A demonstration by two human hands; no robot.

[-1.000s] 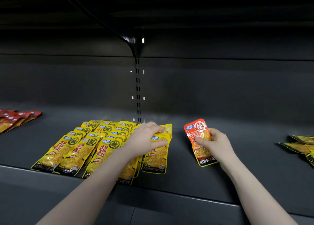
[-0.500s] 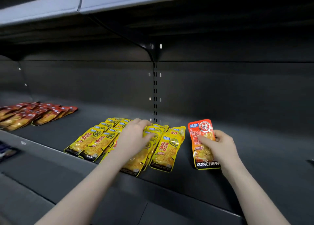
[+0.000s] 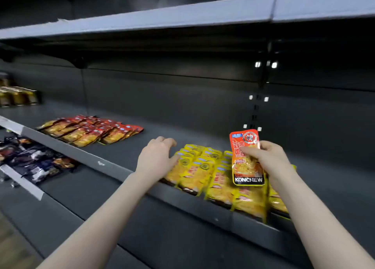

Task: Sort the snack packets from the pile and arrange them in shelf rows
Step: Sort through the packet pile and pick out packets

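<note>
My right hand (image 3: 267, 159) grips a red-orange KONCHEW snack packet (image 3: 246, 157) and holds it upright above the shelf. Under it, several yellow packets (image 3: 203, 173) lie in overlapping rows on the dark shelf (image 3: 129, 153). My left hand (image 3: 156, 157) hovers at the left edge of the yellow rows with fingers loosely curled and thumb touching the nearest packet; it holds nothing. Further left on the same shelf lies a row of several red packets (image 3: 91, 131).
A lower shelf at the left holds dark, mixed packets (image 3: 34, 159). Gold-coloured items (image 3: 18, 96) stand at the far left back. A grey upper shelf edge (image 3: 162, 19) runs overhead. Bare shelf lies between the red and yellow rows.
My right hand has lifted the red-orange packet off the shelf and carried it left over the yellow rows. My left hand slid off the yellow packets to their left edge. The view swung left.
</note>
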